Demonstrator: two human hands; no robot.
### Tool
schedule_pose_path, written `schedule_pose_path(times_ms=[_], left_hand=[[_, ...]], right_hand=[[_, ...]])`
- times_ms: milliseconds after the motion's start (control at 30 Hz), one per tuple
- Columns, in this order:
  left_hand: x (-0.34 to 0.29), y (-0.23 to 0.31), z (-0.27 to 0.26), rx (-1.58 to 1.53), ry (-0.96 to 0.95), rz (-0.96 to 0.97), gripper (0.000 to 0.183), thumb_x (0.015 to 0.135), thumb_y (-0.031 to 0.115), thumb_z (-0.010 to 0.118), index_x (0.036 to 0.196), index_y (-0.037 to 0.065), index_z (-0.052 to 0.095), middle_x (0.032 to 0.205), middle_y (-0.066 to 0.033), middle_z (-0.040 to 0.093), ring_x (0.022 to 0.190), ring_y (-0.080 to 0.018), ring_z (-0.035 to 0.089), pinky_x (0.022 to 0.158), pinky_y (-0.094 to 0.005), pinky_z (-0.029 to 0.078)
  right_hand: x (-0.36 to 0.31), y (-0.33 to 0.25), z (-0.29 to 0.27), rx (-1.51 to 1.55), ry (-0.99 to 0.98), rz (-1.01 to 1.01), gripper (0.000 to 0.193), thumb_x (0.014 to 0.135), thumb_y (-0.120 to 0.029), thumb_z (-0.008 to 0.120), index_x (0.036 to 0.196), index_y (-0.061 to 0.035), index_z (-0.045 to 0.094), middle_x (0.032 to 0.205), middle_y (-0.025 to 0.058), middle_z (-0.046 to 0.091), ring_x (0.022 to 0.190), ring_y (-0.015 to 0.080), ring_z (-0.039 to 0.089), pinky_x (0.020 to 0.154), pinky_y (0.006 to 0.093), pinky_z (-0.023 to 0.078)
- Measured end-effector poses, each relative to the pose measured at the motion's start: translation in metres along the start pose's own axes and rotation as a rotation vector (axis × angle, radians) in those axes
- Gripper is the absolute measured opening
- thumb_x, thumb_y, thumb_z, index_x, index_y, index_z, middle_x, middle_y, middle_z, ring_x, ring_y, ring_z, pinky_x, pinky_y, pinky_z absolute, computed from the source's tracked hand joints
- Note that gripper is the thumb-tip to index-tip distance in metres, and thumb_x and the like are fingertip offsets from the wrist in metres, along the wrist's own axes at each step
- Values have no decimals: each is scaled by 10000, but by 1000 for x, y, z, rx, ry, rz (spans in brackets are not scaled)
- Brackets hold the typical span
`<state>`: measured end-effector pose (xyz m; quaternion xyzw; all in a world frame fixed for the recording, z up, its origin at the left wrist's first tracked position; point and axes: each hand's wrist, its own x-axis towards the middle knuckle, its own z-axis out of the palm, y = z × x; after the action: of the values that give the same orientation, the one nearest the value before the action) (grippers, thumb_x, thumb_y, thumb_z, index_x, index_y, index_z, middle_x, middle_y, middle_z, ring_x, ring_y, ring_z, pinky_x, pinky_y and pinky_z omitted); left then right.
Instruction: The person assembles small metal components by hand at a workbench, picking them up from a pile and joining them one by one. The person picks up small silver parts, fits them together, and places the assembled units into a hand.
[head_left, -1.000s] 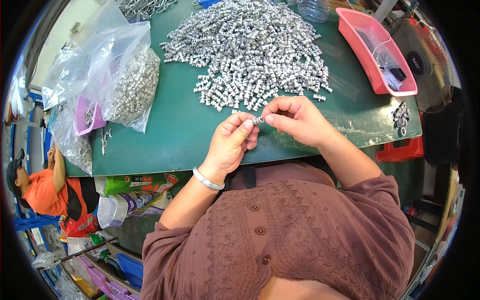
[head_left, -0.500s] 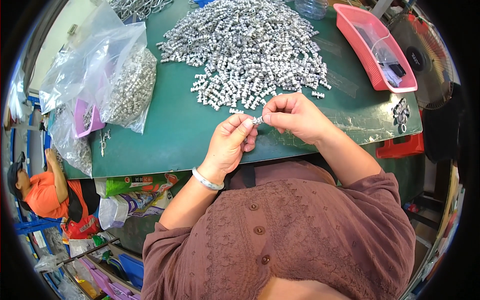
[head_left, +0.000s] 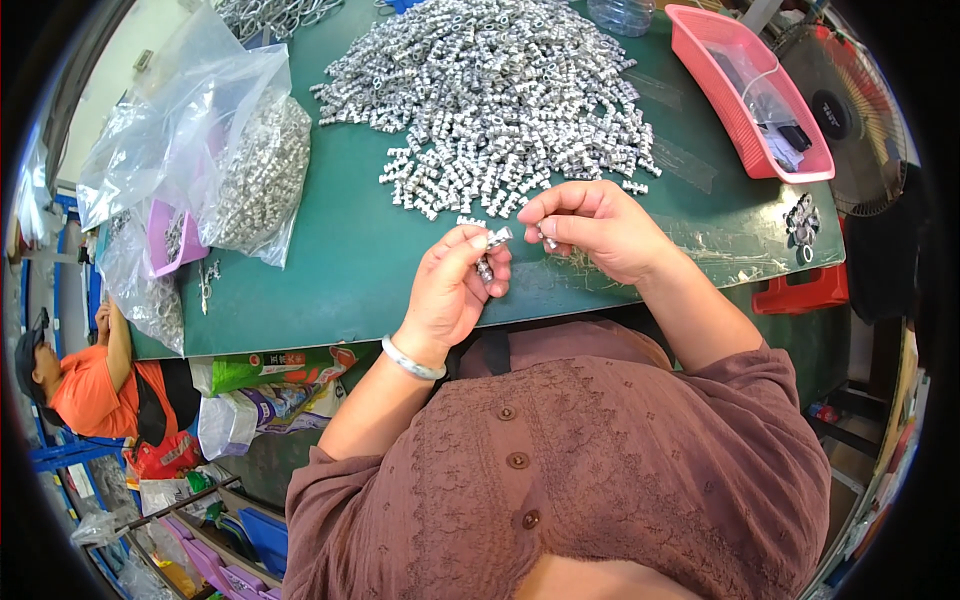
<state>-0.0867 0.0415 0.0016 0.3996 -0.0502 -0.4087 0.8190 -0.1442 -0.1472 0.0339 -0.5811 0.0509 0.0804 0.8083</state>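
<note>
My left hand (head_left: 445,295) pinches a small ridged silver metal fitting (head_left: 499,237) between thumb and forefinger. A second metal piece (head_left: 484,269) shows under its curled fingers. To the right, my right hand (head_left: 605,238) is closed on a small metal piece (head_left: 547,241), mostly hidden by the fingertips. A short gap separates the two hands above the near part of the green table (head_left: 350,250). Just beyond them spreads a big heap of similar silver fittings (head_left: 490,90), and one loose fitting (head_left: 471,221) lies close to my left fingertips.
Clear plastic bags of fittings (head_left: 262,180) and a purple scoop (head_left: 172,238) stand at left. A pink basket (head_left: 690,70) sits far right, near dark rings (head_left: 802,228) and a fan (head_left: 845,115). Below the table's right edge is a red stool (head_left: 800,292). A person in orange (head_left: 95,390) works at left.
My hands have drawn apart, the right one shifting slightly right with a small metal piece. The fitting in my left fingertips now shows plainly. At left, the other person's arm has moved a little.
</note>
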Motion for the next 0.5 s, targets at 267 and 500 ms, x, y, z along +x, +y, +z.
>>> schedule_pose_path(times_ms=[267, 500], left_hand=[[-1, 5, 4, -222, -79, -10, 157, 787, 81, 461, 923, 15, 501, 930, -157, 572, 785, -254, 591, 669, -296, 513], [-4, 2, 18, -1, -21, -118, 160, 874, 183, 513, 902, 32, 558, 824, -68, 586, 690, -134, 557, 554, -235, 431]], right_hand=[[1, 6, 0, 159, -39, -94, 165, 818, -40, 570, 978, -2, 580, 888, 67, 626, 735, 88, 552, 651, 216, 446], [1, 8, 8, 87, 26, -140, 151, 822, -49, 571, 965, -4, 583, 881, 64, 632, 754, 96, 570, 663, 225, 444]])
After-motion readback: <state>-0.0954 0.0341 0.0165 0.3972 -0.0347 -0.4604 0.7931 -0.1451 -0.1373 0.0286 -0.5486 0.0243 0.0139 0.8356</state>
